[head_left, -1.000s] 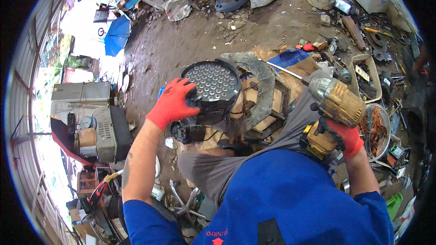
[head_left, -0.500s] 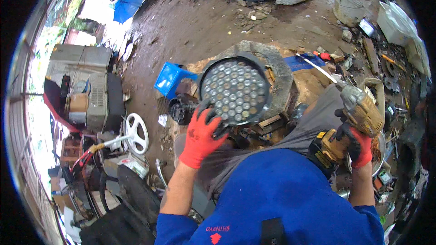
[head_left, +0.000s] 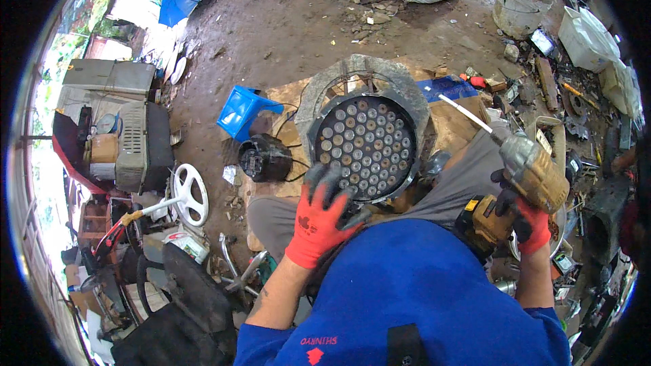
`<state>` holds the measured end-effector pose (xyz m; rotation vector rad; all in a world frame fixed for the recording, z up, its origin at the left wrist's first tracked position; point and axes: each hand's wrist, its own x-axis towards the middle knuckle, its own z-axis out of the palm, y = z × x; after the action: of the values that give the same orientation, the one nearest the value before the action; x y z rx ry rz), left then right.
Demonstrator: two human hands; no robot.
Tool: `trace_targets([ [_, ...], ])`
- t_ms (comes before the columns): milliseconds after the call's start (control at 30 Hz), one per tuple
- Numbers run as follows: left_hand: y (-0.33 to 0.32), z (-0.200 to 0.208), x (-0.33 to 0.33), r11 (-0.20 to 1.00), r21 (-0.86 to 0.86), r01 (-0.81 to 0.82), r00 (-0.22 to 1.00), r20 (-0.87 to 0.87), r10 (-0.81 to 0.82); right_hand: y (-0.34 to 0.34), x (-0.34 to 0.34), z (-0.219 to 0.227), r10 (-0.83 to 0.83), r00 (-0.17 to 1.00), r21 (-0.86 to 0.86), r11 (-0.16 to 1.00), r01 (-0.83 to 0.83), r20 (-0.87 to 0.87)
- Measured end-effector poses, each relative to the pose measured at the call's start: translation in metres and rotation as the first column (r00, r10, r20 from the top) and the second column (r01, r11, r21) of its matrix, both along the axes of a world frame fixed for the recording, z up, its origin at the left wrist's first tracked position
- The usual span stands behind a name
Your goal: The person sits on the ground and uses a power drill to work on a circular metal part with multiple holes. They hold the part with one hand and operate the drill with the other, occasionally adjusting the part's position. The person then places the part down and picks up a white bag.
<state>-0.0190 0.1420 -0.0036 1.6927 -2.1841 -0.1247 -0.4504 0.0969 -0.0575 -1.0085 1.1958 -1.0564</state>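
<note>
A round black stage light (head_left: 365, 150) with many small clear lenses rests face up in front of me, against a grey block with a round opening (head_left: 407, 83). At its lower left rim is my left hand (head_left: 324, 211) in a red and black glove, fingers spread; whether the fingertips press on the rim I cannot tell. My right hand (head_left: 525, 215), gloved alike, grips a worn yellow and black cordless impact driver (head_left: 536, 171) at the handle. The driver's long pale bit (head_left: 466, 111) points up and left, apart from the light.
Left of the light stand a black cylindrical part (head_left: 264, 158) with a cable and a blue plastic stool (head_left: 240, 114). Cardboard (head_left: 451, 120) lies beneath. A white wheel (head_left: 191, 194) and scrap are at left; a white bin (head_left: 588, 39) and more scrap at right.
The stage light has moved right and down, showing more of the block behind it. My left hand has shifted right and its fingers have spread. The driver has barely moved.
</note>
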Motion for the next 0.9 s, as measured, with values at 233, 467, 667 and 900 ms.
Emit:
trace_targets([
  [233, 0.002, -0.04, -0.011, 0.976, -0.038, -0.215, 0.922, -0.337, 0.19, 0.002, 0.028, 0.047, 0.07, 0.313, -0.221, 0.566, -0.794, -0.947],
  [467, -0.017, -0.031, -0.045, 0.954, 0.156, -0.255, 0.914, -0.282, 0.291, 0.007, 0.067, 0.091, 0.555, 0.702, 0.002, 0.785, -0.62, -0.446],
  [667, -0.02, -0.063, -0.013, 0.899, 0.156, -0.408, 0.788, -0.437, 0.434, 0.014, 0.058, 0.087, 0.513, 0.73, -0.009, 0.816, -0.579, -0.453],
  [900, -0.054, -0.044, -0.02, 0.932, 0.096, -0.349, 0.866, -0.348, 0.36, 0.013, 0.063, 0.071, 0.458, 0.778, -0.067, 0.843, -0.533, -0.431],
])
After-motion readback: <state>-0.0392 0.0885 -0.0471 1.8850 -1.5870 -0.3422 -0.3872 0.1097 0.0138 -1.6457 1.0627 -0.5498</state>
